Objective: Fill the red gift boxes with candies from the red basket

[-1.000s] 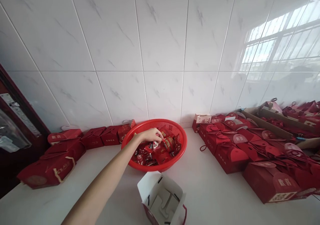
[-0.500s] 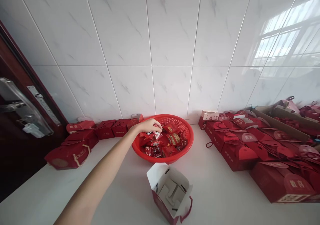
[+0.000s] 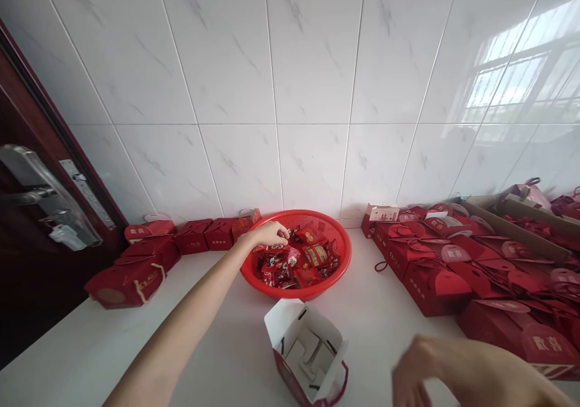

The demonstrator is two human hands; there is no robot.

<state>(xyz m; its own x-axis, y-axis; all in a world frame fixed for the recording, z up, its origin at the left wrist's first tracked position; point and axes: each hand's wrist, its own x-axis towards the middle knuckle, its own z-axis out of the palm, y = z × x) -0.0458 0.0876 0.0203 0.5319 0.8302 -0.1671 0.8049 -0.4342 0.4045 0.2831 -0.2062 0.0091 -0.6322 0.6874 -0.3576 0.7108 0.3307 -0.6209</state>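
My left hand (image 3: 272, 235) reaches over the left part of a red plastic basket (image 3: 347, 256) holding several red-wrapped sweets (image 3: 312, 256). Its fingers are curled down at the sweets, and whatever lies between them is too small to make out. In front of the basket stands an open gift box (image 3: 312, 358), white inside, its flaps raised and a red cord on its right side; nothing lies in it. My right hand (image 3: 419, 371) is at the lower right, blurred by motion, to the right of the box, fingers bent downward.
Closed red boxes (image 3: 435, 289) crowd the right side of the white counter (image 3: 217, 346), beside a cardboard carton (image 3: 534, 232). More red boxes (image 3: 131, 280) line the left. A tiled wall (image 3: 312, 159) is behind; a door handle (image 3: 49, 195) is at far left.
My right hand has come into view at the lower right. My left hand has shifted slightly left and down over the sweets. The open box has barely moved in view.
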